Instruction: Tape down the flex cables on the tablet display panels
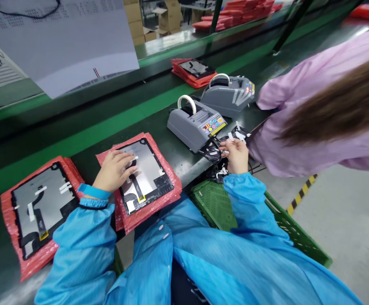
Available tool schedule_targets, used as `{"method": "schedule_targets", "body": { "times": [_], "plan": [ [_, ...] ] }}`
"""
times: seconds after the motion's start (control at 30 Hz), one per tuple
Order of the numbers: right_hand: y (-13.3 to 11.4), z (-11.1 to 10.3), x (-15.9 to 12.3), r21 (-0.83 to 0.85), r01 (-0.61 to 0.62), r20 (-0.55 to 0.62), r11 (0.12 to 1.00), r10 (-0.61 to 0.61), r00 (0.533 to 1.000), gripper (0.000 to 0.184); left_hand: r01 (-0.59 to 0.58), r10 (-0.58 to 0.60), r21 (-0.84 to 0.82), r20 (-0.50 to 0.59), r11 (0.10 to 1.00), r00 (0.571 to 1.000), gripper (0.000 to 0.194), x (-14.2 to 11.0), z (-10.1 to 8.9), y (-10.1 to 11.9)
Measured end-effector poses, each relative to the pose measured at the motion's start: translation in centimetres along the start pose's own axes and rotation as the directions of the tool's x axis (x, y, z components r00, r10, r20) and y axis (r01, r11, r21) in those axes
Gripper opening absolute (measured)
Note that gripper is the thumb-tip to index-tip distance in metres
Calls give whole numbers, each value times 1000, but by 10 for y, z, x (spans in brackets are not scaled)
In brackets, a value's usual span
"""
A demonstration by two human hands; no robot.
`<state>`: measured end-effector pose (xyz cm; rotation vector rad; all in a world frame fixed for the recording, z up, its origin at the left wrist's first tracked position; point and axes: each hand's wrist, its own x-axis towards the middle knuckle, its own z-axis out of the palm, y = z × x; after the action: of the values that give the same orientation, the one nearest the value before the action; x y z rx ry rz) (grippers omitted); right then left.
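Note:
My left hand [116, 170] rests on the back of a tablet screen panel [154, 163], its fingers spread near a small white tape strip. A yellow-ended flex cable [138, 190] runs down that panel, which lies on red bubble-wrap sleeves [172, 178]. To the right, my right hand [238, 156] is pinched closed, with a strip of white tape [230, 136] at its fingertips. Just beyond it is black plastic [212, 154] with white tape scraps stuck on it. The nearer grey tape dispenser [194, 125] stands between my hands, towards the back.
Another panel [51, 199] with tape strips lies at left on red wrap. A second tape dispenser [227, 95] and a wrapped panel stack [194, 72] stand farther back. A green crate [213, 203] sits below the bench edge. A co-worker in a pink sleeve [279, 89] is close at right.

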<state>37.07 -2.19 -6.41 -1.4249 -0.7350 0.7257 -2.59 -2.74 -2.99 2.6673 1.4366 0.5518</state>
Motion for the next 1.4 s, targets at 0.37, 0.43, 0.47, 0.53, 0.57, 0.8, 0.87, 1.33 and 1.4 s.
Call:
{"method": "schedule_targets", "body": {
  "times": [0.37,0.43,0.47,0.53,0.57,0.8,0.87,1.33,1.4],
  "plan": [
    [-6,20,11,16,-38,-4,999,38,999,43,-54,54,-23,-15,998,998,35,13,-2,21],
    [-9,19,9,4,-13,-35,1000,13,999,44,-53,53,-37,-13,998,999,34,14,-1,22],
    [-11,18,6,-7,17,-43,1000,-17,999,44,-47,46,-47,-17,998,999,34,15,-1,24],
    [-18,16,-5,-30,101,-10,994,-101,995,45,-26,23,-80,-36,996,999,34,19,-2,29],
    [-23,17,-13,-36,142,39,989,-141,989,46,-14,9,-107,-44,994,999,35,21,-3,34],
    [-47,59,-68,-10,199,616,980,-150,773,52,-14,-8,-394,-53,919,999,32,48,-5,78],
    [-47,76,-76,2,199,700,980,-143,699,52,-1,-16,-434,-36,901,999,26,52,-3,83],
    [-35,115,-73,-28,120,781,992,-53,623,54,389,-379,-434,114,813,918,17,42,1,70],
    [-34,118,-75,-35,95,792,995,-30,610,56,397,-385,-444,120,803,915,17,42,3,70]
  ]
}}
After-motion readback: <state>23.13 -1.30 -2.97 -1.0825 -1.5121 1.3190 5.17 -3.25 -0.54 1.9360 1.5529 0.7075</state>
